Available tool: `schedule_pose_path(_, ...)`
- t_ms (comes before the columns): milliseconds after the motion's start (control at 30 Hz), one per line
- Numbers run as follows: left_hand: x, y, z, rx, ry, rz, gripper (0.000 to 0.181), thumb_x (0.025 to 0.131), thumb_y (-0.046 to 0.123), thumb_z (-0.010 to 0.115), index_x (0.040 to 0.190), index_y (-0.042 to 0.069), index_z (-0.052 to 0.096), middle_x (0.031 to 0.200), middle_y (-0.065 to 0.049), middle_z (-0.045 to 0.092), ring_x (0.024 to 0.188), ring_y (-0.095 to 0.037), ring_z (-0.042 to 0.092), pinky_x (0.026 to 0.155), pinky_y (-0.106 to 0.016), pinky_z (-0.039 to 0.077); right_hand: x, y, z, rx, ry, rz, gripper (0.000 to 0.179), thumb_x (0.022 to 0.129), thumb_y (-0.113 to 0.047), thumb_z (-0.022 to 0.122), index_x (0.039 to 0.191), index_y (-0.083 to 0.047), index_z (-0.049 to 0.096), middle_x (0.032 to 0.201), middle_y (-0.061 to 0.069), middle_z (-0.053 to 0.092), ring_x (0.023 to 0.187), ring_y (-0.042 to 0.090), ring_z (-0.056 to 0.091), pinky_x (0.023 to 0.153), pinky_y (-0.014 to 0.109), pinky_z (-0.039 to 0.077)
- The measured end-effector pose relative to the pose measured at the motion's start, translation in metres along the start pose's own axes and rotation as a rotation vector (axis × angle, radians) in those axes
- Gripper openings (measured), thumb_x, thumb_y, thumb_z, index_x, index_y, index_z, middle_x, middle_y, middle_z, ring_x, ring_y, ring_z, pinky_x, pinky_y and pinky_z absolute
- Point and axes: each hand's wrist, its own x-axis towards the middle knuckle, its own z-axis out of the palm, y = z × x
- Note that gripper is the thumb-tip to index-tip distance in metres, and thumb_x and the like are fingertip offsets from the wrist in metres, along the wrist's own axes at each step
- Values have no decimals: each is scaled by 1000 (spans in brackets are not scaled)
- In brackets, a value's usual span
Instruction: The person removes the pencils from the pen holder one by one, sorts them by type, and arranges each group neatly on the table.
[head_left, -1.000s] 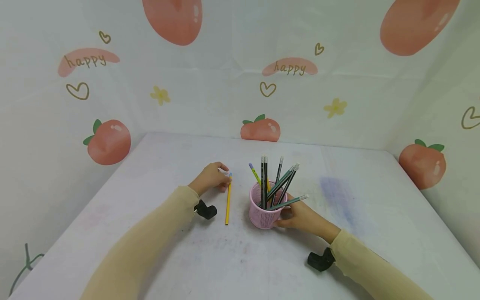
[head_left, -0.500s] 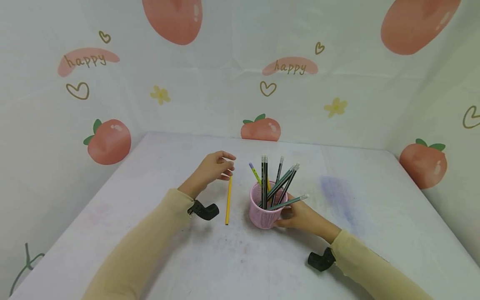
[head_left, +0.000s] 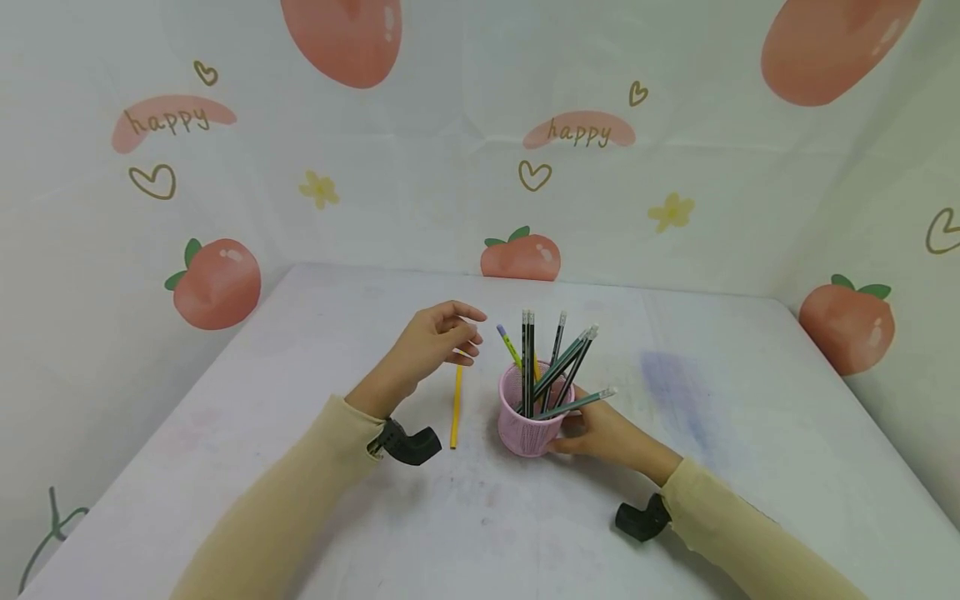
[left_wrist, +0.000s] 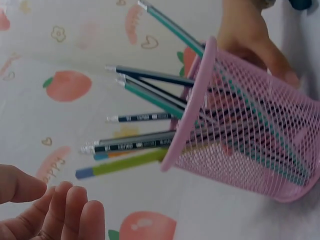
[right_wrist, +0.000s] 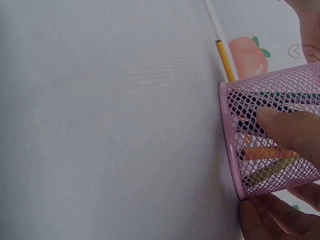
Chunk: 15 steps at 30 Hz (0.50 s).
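Note:
A pink mesh pencil cup [head_left: 522, 433] stands upright on the table, holding several pencils. My right hand [head_left: 611, 433] grips the cup's side low down; in the right wrist view the thumb [right_wrist: 287, 127] lies across the mesh. To the cup's left, a yellow pencil [head_left: 456, 412] lies on the table, its far end partly hidden by the left hand. My left hand [head_left: 435, 343] hovers above that far end with nothing in it, fingers loosely bent. In the left wrist view its fingertips [left_wrist: 75, 207] are apart from the nearby green pencil [left_wrist: 130, 161] with a purple end.
Dark green pencils [head_left: 573, 407] and black pencils [head_left: 530, 350] lean out over the cup's rim. Behind the white table [head_left: 450, 533] rises a white backdrop [head_left: 420, 225] printed with fruit and hearts. A thin green cord [head_left: 56, 533] shows at the left edge.
My left hand has let go of the yellow pencil's far end, risen, and shifted right toward the cup. The right hand and the cup have stayed in place.

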Motion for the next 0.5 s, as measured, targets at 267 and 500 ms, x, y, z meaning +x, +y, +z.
schedule_pose_path(267, -11, 4, 13, -22, -70, 51, 25, 98, 8, 50, 121, 3, 58, 95, -10, 64, 84, -18, 66, 78, -34, 60, 0, 0, 0, -15, 6, 5, 85, 78, -9, 80, 147, 1, 31, 141, 19, 49, 119, 35, 57, 96, 35, 53)
schedule_pose_path(500, -11, -2, 22, -15, -86, 17, 25, 96, 6, 50, 119, 3, 59, 97, -13, 64, 88, -23, 66, 79, -33, 60, 0, 0, 0, -7, 7, -4, 81, 78, -9, 80, 145, 2, 35, 139, 19, 50, 120, 35, 57, 95, 36, 54)
